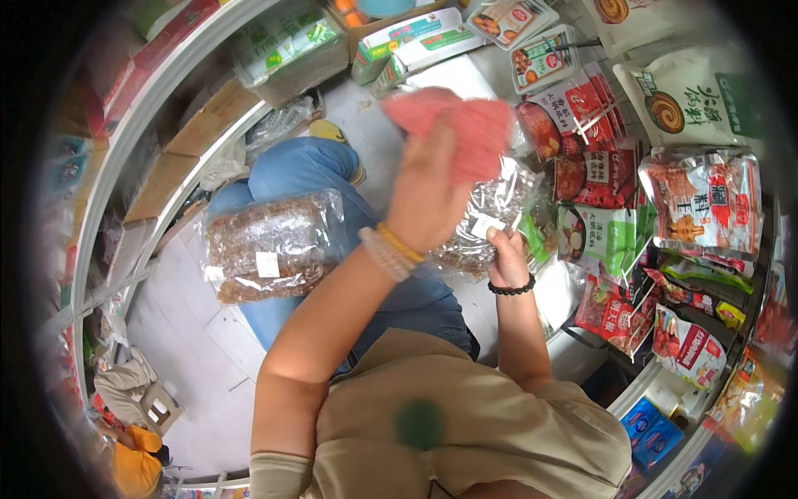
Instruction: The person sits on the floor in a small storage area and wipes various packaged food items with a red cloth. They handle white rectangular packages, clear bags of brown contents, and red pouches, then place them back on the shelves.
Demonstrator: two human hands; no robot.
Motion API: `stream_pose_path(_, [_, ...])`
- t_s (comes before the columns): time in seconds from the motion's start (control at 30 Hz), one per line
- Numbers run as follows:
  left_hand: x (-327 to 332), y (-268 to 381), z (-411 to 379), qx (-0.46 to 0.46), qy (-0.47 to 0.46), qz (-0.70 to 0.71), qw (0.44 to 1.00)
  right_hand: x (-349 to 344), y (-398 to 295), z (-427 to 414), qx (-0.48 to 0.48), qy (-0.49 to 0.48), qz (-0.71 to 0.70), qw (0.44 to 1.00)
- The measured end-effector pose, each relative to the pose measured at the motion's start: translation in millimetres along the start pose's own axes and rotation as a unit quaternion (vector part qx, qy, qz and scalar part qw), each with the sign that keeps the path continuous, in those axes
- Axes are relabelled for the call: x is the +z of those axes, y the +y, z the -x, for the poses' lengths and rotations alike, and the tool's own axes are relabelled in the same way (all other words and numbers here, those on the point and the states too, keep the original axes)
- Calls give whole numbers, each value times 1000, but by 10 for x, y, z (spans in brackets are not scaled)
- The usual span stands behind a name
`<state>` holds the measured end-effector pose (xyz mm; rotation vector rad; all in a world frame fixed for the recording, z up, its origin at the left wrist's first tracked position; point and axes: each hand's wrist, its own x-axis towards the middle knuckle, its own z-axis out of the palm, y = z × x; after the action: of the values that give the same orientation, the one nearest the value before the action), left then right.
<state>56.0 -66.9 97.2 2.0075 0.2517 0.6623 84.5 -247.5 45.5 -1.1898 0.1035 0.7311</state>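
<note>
My left hand (430,187), blurred and with two beaded bracelets at the wrist, grips a red cloth (458,128). The cloth is spread above a clear plastic packet of brown dried food (452,259) and hides part of it. At that packet's near right edge, my right hand (510,259) holds it with the thumb on top, close to a white label. A second clear packet of brown dried food (268,274) lies across my left thigh and bears a white label too. What exactly the packets contain is hard to tell.
Hotpot seasoning pouches (595,171) hang on prongs at the right. Along the left runs a shelf edge (93,206) with cardboard boxes (193,125). A plastic bin (293,62) and green-white cartons (430,47) stand ahead. Another person in orange (134,461) is at the lower left.
</note>
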Motion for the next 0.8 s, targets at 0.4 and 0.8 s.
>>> stream_pose_path(0.4, [-215,-57,902,-177,-125,77,973,-22,98,-199,3,71,-67,995])
stream_pose_path(0.8, [207,-279,743,-514,-53,593,617,-340,188,-378,113,1,-311,944])
